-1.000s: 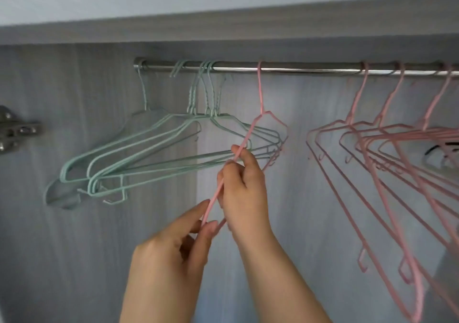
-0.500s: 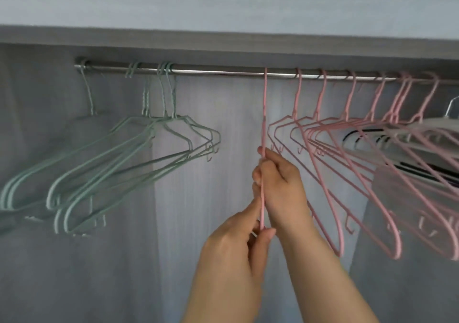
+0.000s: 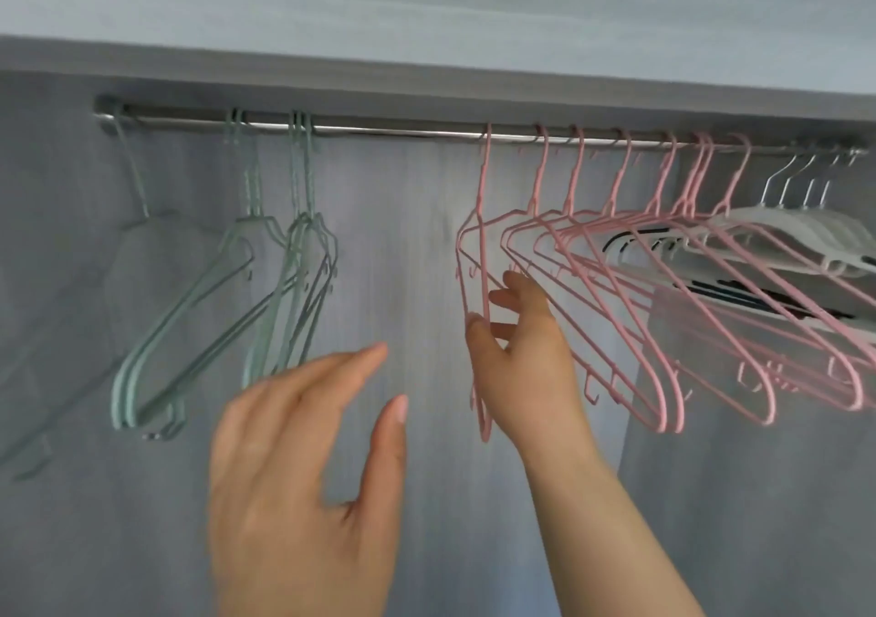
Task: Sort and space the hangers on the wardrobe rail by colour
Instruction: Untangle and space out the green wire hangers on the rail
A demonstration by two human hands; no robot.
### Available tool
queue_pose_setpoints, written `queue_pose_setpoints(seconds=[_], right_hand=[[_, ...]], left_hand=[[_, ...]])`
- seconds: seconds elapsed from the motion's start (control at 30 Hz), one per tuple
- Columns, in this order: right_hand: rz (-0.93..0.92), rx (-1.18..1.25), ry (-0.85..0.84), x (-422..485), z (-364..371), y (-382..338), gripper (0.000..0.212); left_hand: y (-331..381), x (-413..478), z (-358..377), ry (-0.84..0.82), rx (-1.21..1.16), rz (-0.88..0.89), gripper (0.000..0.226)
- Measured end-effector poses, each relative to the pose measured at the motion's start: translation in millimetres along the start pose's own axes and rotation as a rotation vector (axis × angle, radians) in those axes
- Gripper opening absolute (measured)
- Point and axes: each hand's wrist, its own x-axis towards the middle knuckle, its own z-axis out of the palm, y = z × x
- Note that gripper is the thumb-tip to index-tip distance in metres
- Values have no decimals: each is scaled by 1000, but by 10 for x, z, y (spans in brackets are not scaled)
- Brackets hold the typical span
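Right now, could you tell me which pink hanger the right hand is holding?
The leftmost pink hanger, bordering the gap toward the green hangers; the right hand pinches its wire.

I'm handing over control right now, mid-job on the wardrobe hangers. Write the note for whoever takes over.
Left hand: open, holds nothing, in the gap between the green and pink groups.
Right hand: at the leftmost pink hanger, thumb against its wire, fingers loosely spread; a firm grip cannot be told.
Rail: green hangers at left, pink hangers centre-right, white hangers far right.
Done: colours look grouped.
Left: spacing. Green hooks bunch in clusters, and two pink hooks towards the right of their group sit together.
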Motion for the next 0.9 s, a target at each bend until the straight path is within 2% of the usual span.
queue_pose_setpoints(seconds=[0.1, 0.17, 0.23, 0.3, 0.37, 0.5, 0.63, 0.77, 0.83, 0.9], right_hand=[[-80, -179, 22, -115, 24, -54, 59], [-290, -237, 164, -213, 50, -146, 50], [-477, -190, 237, -299, 117, -250, 39], [-529, -76, 152, -374, 238, -347, 37], [-467, -32, -11, -401, 382, -450, 42], [-171, -48, -262, -226, 635, -479, 55], [18, 50, -331, -119, 773, -411, 47], [51, 98, -254, -17, 836, -299, 40], [160, 154, -351, 25, 883, -287, 40], [221, 224, -467, 17, 944, -283, 35]], left_hand=[[-83, 67, -153, 2, 24, -35, 31], [-217, 73, -175, -48, 31, -98, 41], [-350, 49, -164, -114, 54, -162, 56], [-445, -3, -146, -160, 69, -202, 63], [-488, -49, -134, -186, 89, -205, 60], [-529, -121, -109, -230, 53, -190, 54], [-544, -175, -94, -267, -2, -224, 57], [-527, -198, -54, -264, -40, -192, 42], [-488, -219, -37, -291, -60, -166, 33], [-470, -263, -6, -293, -67, -158, 35]])
